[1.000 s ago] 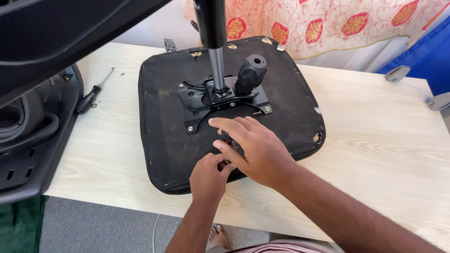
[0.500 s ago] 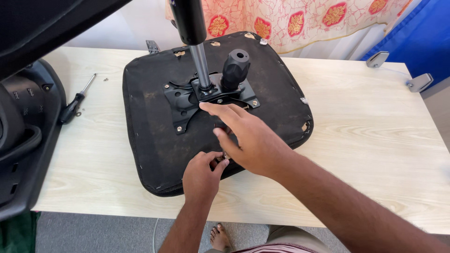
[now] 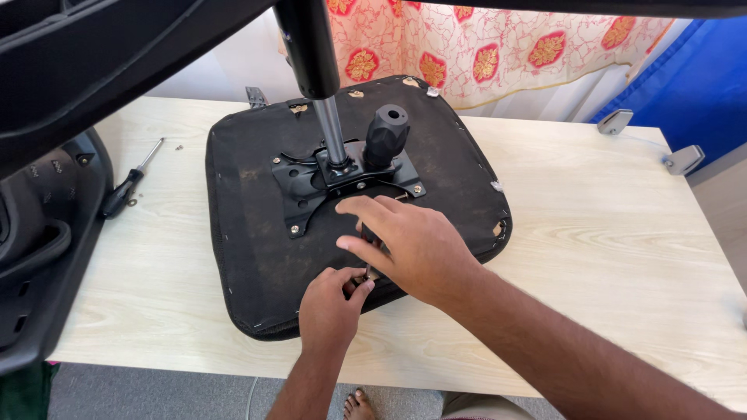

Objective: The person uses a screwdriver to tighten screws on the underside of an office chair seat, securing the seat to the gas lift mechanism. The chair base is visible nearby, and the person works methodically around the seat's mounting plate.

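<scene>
Pale wooden desk [image 3: 607,257] carrying an upturned black seat cushion [image 3: 257,257], where left hand [image 3: 331,311] and right hand [image 3: 416,249] pinch a small dark part [image 3: 368,270] in clenched fingers; it could slip and roll off the edge.

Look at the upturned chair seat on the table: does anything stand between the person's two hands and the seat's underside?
Nothing visible does. Both the left hand and the right hand already rest on the black chair seat, pinching a small dark part between them. The metal mounting plate and gas cylinder stand beyond the fingers, not in their way.
</scene>
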